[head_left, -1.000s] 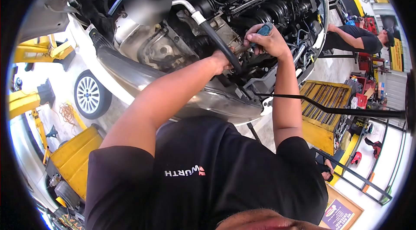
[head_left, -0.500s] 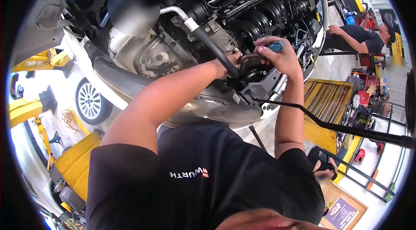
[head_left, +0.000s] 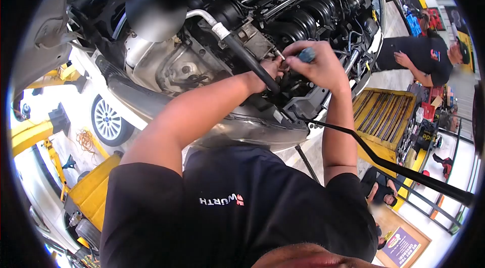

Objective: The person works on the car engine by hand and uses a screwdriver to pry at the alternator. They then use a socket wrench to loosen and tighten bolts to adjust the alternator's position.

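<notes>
My right hand (head_left: 319, 65) is closed on a tool with a blue-green handle (head_left: 306, 55), which shows above the fingers. The tool's working end is hidden between my hands. Beside it, my left hand (head_left: 270, 73) reaches in behind a thick black hose (head_left: 247, 58), fingers bent around something I cannot make out. A small light metallic part (head_left: 278, 54) shows just above the fingertips. Both hands are in the front of the engine bay, next to a metal housing (head_left: 256, 44) and the black intake manifold (head_left: 298, 24).
A black hood prop rod (head_left: 376, 142) slants across to the right. The car's front bumper (head_left: 242, 131) lies between my body and the engine. A yellow work cart (head_left: 384, 114) stands at right, a yellow cabinet (head_left: 91, 192) at left. Another person (head_left: 419, 56) stands at far right.
My right hand has moved left and turned, bringing the blue-green handle closer to my left hand. My left hand stays at nearly the same place. The co-worker at right has shifted position.
</notes>
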Motion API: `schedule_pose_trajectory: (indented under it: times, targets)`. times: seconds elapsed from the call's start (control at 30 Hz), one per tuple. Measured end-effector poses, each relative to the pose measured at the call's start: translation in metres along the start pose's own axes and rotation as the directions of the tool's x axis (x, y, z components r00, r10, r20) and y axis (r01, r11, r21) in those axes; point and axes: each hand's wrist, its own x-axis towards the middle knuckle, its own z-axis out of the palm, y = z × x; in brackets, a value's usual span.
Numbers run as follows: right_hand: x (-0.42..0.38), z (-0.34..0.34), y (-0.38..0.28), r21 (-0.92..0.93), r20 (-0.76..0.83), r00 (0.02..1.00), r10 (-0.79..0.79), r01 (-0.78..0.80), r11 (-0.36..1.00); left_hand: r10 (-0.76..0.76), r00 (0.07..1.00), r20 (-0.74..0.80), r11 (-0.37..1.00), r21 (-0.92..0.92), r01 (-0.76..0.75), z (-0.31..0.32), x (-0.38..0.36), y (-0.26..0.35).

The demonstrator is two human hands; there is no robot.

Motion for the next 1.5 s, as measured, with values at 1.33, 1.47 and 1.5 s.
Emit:
schedule_pose_trajectory:
  times: [1.33,1.47,1.5]
  targets:
    - [-0.006,0.022,-0.012,0.041,-0.058,0.982,0.182,-0.18,0.983,0.626,0.507,0.592,0.767,-0.352,-0.537,0.02,-0.322,0.141]
    - [-0.01,0.034,-0.018,-0.184,-0.058,0.991,-0.12,0.108,0.977,0.395,0.902,0.173,0.407,0.847,-0.341,-0.011,-0.235,0.166]
    - [-0.012,0.032,-0.023,-0.215,-0.03,0.997,-0.068,0.06,0.975,0.444,0.878,0.179,0.197,0.936,-0.291,-0.012,-0.207,0.163]
